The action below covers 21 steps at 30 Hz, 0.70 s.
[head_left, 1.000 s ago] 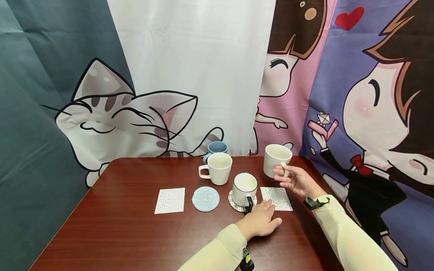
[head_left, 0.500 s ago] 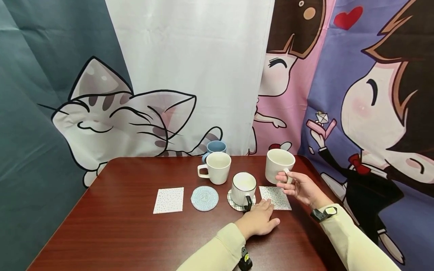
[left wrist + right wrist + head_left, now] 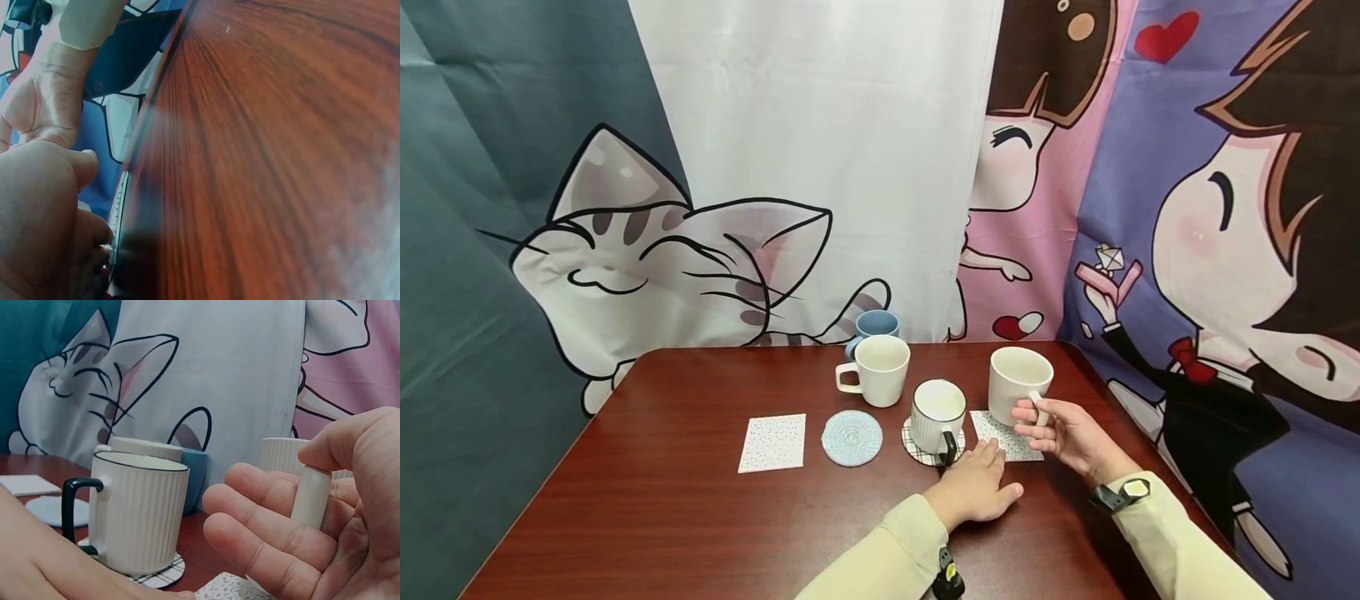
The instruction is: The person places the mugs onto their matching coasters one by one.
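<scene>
My right hand (image 3: 1070, 437) grips the handle of a white ribbed mug (image 3: 1018, 385), which stands upright over the back of a speckled square coaster (image 3: 982, 426). Seen from the right wrist, the thumb presses the top of the handle (image 3: 310, 499) while the fingers curl behind it. My left hand (image 3: 973, 485) lies palm down with straight fingers, its fingertips on the front edge of that coaster. Just left of it, a ribbed mug with a black rim and handle (image 3: 936, 419) sits on a round plaid coaster (image 3: 911, 445).
Behind to the left are a plain white mug (image 3: 883, 372) and a blue mug (image 3: 880, 322), partly hidden by it. Further left lie a light blue round coaster (image 3: 852, 438) and another speckled square coaster (image 3: 772, 444). A cartoon-printed curtain (image 3: 850, 133) hangs beyond the dark red table (image 3: 647, 508).
My right hand has brought the white ribbed mug down and nearer to me, from behind the square coaster to over its back part. My left hand has stayed in place.
</scene>
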### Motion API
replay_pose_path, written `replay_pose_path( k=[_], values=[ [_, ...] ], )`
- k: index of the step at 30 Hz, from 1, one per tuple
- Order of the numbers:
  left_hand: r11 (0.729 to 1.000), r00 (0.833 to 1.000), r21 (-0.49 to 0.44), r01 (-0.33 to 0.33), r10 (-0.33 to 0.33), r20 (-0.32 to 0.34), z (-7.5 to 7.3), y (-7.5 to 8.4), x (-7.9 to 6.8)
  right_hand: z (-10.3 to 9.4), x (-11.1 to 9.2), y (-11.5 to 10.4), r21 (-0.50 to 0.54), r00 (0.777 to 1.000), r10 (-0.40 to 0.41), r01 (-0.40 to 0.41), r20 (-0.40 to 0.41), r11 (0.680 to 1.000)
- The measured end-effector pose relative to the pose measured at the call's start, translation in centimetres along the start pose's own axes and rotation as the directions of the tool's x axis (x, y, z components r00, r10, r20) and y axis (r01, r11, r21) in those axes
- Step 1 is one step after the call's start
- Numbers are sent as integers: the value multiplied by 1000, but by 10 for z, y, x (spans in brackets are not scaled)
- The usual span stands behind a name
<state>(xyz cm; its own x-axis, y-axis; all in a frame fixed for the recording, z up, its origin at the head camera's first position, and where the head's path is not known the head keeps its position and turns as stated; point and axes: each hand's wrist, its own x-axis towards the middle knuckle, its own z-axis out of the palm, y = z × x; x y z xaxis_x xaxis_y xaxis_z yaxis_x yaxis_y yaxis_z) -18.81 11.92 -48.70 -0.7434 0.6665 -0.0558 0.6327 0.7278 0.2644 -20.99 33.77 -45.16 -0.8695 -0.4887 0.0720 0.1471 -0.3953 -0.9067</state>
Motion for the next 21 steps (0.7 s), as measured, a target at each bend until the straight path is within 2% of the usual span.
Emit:
replay_pose_path(
  k=[10,21],
  values=[
    [999,1000,34,8,-8,0,1,1,-1,4,-6,10,-32,999,-5,4,-34,999],
    [998,1000,66,-6,6,5,2,-1,-3,5,-12,22,-11,999,-14,14,-46,1000]
  ],
)
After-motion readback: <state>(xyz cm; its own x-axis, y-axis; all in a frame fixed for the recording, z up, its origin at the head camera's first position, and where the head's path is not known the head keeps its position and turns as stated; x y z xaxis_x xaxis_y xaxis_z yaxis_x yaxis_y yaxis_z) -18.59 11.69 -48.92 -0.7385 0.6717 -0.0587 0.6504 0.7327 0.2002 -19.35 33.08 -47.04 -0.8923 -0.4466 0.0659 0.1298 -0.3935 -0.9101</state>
